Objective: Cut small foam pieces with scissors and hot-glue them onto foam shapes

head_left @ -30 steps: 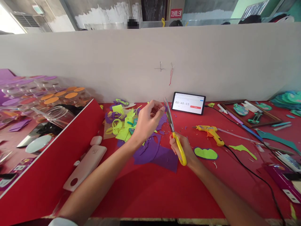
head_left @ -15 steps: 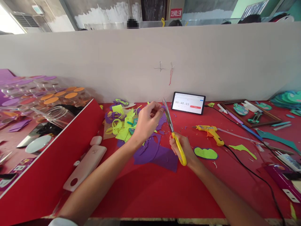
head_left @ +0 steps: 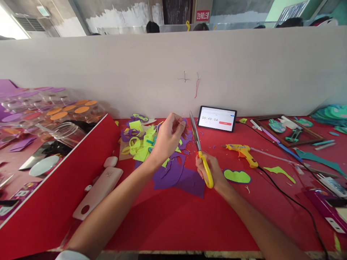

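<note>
My right hand [head_left: 213, 169] is closed around the handles of yellow-handled scissors [head_left: 205, 166], whose blades point up and away and look nearly together. Left of the blades, my left hand [head_left: 168, 139] pinches a small purple foam piece [head_left: 185, 120] between thumb and fingers; most of it is hidden. A gap separates that piece from the scissors. Beneath the hands lie purple foam sheets [head_left: 189, 181] and a heap of lime-green scraps [head_left: 142, 153]. A lime-green cutout with a purple border [head_left: 237, 176] rests to the right of my right hand.
A tablet showing a timer [head_left: 217, 119] leans at the back panel [head_left: 135, 72]. On the right lie a yellow glue gun [head_left: 242, 151] with its black cord and a brown frame [head_left: 306, 139]. A pale power bank [head_left: 99, 193] lies by the red divider [head_left: 54, 187] at left.
My left hand has shifted slightly left with the purple piece, away from the scissors. The scissors have tipped a little to the right.
</note>
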A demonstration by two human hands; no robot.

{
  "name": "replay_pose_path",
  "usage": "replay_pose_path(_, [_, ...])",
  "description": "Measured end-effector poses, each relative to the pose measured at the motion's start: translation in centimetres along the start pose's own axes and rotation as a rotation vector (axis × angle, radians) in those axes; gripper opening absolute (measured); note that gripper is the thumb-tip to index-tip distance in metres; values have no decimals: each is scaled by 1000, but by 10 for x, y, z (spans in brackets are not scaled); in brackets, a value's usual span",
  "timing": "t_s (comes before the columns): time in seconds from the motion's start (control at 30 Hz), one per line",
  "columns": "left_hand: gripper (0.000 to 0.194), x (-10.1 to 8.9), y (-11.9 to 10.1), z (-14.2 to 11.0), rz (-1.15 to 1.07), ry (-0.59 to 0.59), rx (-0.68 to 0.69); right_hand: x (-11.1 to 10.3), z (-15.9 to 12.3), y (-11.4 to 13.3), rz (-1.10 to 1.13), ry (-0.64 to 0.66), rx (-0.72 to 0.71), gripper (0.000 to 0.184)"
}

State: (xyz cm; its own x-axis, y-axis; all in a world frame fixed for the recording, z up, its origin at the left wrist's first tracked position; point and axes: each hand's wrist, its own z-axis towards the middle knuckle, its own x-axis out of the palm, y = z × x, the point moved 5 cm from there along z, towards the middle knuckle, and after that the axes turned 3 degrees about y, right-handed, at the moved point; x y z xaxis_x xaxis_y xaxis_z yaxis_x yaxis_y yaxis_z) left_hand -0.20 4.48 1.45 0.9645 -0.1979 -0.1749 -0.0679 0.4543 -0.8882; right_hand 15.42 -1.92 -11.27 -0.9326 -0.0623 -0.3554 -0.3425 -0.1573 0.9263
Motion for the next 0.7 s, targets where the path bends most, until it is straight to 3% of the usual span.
replay_pose_path(0.3, [10, 1, 1, 0, 17, 49, 6, 7, 0, 2, 44, 65, -23, 61])
replay_pose_path(0.7, [6, 1, -4, 0, 115, 68, 11, 3, 0, -3, 61, 26, -21, 57])
